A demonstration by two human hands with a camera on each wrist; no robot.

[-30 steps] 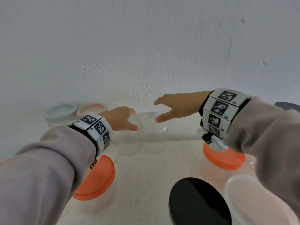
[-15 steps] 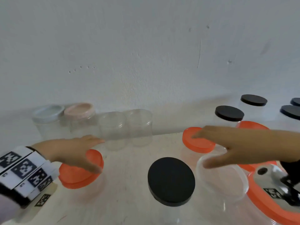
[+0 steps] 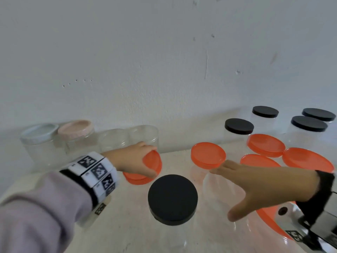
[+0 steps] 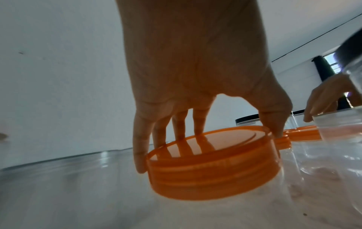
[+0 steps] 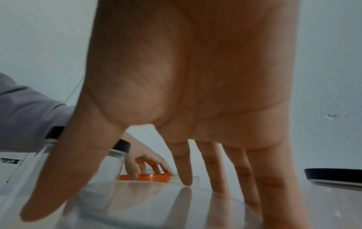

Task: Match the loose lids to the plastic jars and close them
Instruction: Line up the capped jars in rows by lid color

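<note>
My left hand (image 3: 145,159) grips an orange lid (image 3: 155,165) at the centre left of the table, with the fingers curled over its far edge and the thumb on the near side. The lid looks tilted over a second orange rim (image 3: 135,178) below it. In the left wrist view the fingers (image 4: 140,155) wrap the ridged orange lid (image 4: 211,178). My right hand (image 3: 229,194) is spread flat, fingers straight, over a large clear jar (image 3: 215,198). In the right wrist view its fingertips (image 5: 186,181) meet the jar's glossy clear top (image 5: 156,206).
A black-lidded jar (image 3: 172,199) stands at the front between my hands. Orange-lidded jars (image 3: 207,155) and black-lidded jars (image 3: 238,126) crowd the right side. At the back left, against the wall, stand two lidless small clear jars (image 3: 113,139), a pink-lidded jar (image 3: 75,128) and a pale-blue-lidded jar (image 3: 39,134).
Both hands drew back from the two small clear jars at the back. The left hand came down onto the orange lid and took hold of it. The right hand moved over the large clear jar.
</note>
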